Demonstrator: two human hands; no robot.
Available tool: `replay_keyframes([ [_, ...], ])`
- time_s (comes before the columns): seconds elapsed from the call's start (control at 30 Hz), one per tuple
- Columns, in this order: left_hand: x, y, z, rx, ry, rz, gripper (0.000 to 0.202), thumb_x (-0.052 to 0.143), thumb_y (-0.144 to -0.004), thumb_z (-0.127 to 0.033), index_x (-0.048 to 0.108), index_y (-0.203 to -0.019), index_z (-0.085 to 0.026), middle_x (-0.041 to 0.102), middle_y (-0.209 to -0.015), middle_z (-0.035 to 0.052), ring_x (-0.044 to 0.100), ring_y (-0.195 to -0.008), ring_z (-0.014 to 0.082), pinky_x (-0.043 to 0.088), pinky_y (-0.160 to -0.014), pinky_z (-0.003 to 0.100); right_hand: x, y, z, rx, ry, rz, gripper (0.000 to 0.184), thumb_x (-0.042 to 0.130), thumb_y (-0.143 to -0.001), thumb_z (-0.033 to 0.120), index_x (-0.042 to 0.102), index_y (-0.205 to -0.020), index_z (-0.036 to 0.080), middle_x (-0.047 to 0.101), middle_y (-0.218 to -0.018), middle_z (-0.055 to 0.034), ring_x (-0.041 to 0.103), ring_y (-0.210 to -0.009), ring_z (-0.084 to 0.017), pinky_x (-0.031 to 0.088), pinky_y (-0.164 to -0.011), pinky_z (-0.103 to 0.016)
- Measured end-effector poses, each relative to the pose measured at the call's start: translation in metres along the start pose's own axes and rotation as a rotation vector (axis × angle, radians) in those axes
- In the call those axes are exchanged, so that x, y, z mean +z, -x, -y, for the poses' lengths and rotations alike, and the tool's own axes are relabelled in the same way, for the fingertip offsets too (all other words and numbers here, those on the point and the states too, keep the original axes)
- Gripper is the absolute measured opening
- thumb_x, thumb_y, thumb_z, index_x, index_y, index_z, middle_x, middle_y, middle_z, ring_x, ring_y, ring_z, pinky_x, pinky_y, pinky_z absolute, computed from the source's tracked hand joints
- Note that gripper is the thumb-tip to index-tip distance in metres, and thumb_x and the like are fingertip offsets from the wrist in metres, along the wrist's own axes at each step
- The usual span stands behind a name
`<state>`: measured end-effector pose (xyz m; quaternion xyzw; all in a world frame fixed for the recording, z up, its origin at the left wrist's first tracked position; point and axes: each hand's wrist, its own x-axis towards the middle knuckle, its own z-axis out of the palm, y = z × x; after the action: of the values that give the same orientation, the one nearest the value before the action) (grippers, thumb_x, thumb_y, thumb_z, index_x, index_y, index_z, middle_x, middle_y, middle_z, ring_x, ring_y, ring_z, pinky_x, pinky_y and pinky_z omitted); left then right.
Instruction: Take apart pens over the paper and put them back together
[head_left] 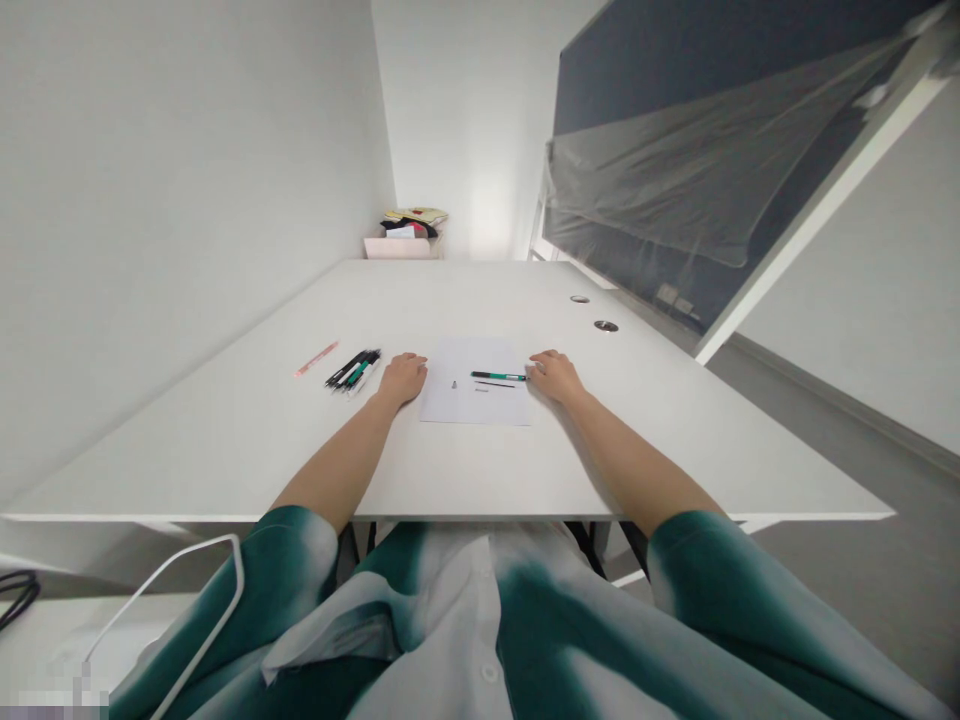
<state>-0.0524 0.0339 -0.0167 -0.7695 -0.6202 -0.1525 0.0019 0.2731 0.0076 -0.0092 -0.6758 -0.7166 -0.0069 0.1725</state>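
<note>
A white sheet of paper (450,405) lies on the table between my hands. On it are a green and black pen barrel (498,376), a thin dark refill (495,384), a tiny spring-like piece (481,390) and a small dark pen tip (454,384), all lying apart. My left hand (405,377) rests at the paper's left edge, holding nothing, its fingers lying on the surface. At the right edge rests my right hand (553,376), also open, close to the end of the barrel; whether it touches the barrel I cannot tell.
Several black and green pens (354,370) lie bunched left of my left hand, with a pinkish strip, perhaps a ruler (316,359), beyond them. The white table (262,440) has two round cable holes at right. A box of items (401,246) stands at the far end.
</note>
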Motion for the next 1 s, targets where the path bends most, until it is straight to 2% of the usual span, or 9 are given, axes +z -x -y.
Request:
replay_keyframes([
  [0.2,-0.0029,0.0038,-0.0029,-0.032,-0.064,0.088,0.044,0.036,-0.098,-0.031,0.058,-0.134,-0.021,0.052,-0.143,0.013,0.05,-0.131,0.0274,0.04,-0.108,0.04,0.0043,0.0044,0.0023,0.055,0.057,0.062,0.039,0.041,-0.095,0.031,0.065,-0.125,0.022,0.057,-0.133,-0.0133,0.053,-0.119,-0.03,0.042,-0.098,-0.042],
  [1.0,-0.0034,0.0039,-0.0025,-0.022,-0.088,0.097,0.046,0.034,-0.097,-0.03,0.057,-0.135,-0.02,0.053,-0.143,0.0121,0.05,-0.13,0.026,0.04,-0.109,0.038,0.0016,0.0061,0.0044,0.057,0.083,0.083,0.041,0.037,-0.095,0.03,0.064,-0.126,0.02,0.056,-0.135,-0.0139,0.052,-0.119,-0.03,0.042,-0.098,-0.043],
])
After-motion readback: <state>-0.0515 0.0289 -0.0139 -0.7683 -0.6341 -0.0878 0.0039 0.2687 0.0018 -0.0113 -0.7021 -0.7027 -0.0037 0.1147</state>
